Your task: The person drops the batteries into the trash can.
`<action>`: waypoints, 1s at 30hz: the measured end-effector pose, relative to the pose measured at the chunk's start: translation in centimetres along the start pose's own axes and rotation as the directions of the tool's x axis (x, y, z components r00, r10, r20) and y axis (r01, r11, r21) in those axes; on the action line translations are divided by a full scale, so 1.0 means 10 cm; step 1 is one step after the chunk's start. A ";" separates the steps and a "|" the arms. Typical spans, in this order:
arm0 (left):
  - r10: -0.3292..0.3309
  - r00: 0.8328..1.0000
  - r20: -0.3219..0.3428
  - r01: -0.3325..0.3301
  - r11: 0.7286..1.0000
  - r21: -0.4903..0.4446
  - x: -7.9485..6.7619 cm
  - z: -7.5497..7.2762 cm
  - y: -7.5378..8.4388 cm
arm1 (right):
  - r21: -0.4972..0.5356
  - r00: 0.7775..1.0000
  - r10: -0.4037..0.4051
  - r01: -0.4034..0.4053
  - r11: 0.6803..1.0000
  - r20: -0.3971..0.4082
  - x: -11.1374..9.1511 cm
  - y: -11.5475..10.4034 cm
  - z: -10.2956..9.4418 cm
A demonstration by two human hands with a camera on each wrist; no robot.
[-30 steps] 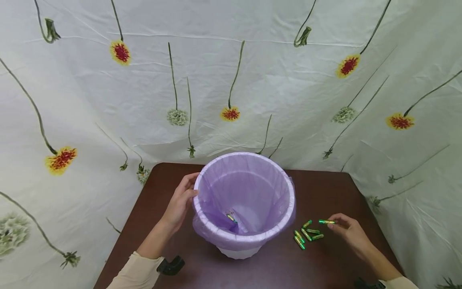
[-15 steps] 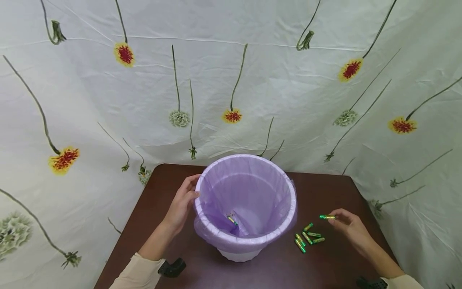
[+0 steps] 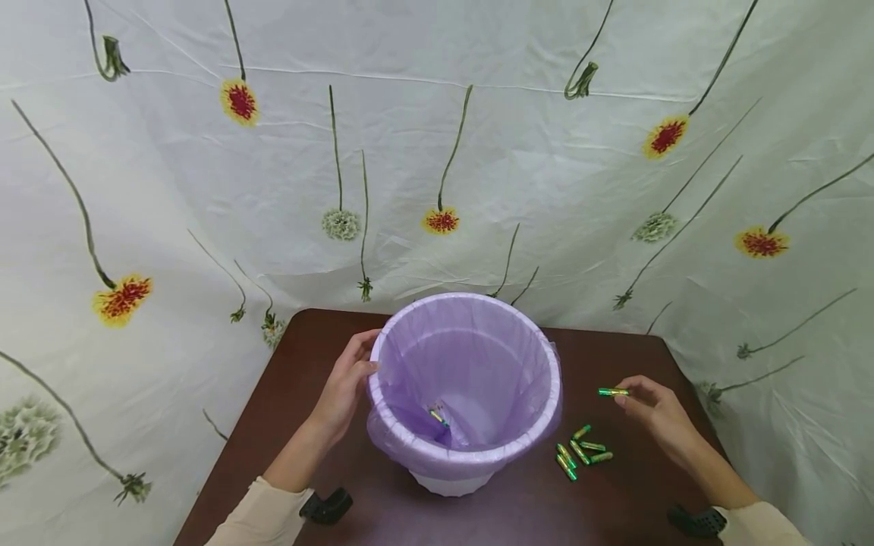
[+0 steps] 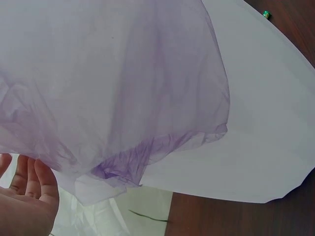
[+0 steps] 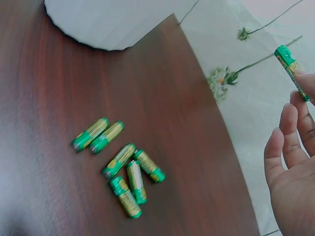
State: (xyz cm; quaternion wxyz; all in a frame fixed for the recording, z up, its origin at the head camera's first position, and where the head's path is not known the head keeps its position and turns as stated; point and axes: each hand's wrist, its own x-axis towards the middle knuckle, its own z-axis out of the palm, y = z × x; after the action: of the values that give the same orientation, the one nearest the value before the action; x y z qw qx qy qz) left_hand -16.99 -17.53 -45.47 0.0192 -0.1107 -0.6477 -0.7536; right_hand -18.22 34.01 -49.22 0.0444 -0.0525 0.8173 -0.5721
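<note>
A white waste bin (image 3: 451,483) with a translucent purple liner bag (image 3: 471,356) over its rim stands mid-table. My left hand (image 3: 339,390) rests against the bin's left rim, fingers fairly straight and thumb at the edge; in the left wrist view its fingertips touch the hanging liner. My right hand (image 3: 658,413) pinches a green and gold battery (image 3: 613,392) between thumb and fingertips, up over the table right of the bin. Several more such batteries (image 5: 120,160) lie loosely grouped on the table below that hand. Inside the bin, a battery (image 3: 438,418) lies on the liner.
The dark brown table (image 3: 614,500) has rounded far corners. White cloth (image 3: 273,189) printed with flowers hangs behind it and along both sides. Dark wrist mounts (image 3: 326,506) sit at both cuffs.
My right hand has moved up and away from the battery group, then slightly left, with the battery still pinched. The left hand stays at the bin's rim.
</note>
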 end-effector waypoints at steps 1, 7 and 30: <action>0.004 1.000 -0.004 -0.004 1.000 -0.003 0.00 0.00 0.00 | 0.002 1.000 -0.009 0.009 1.000 0.001 0.02 -0.03 0.01; 0.011 0.999 -0.030 -0.012 1.000 -0.014 -0.01 -0.01 0.01 | 0.000 0.999 -0.037 0.037 0.999 0.009 0.15 -0.21 0.06; 0.037 0.998 -0.047 -0.039 0.998 -0.047 -0.04 0.03 -0.09 | 0.113 0.986 -0.164 0.159 0.981 0.041 0.42 -0.55 0.19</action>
State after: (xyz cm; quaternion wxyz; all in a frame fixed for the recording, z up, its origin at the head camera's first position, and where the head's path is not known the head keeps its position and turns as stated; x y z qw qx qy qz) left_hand -16.69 -17.10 -46.38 0.0460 -0.1062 -0.6266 -0.7707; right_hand -21.94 29.76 -44.78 0.0210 -0.1303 0.7762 -0.6165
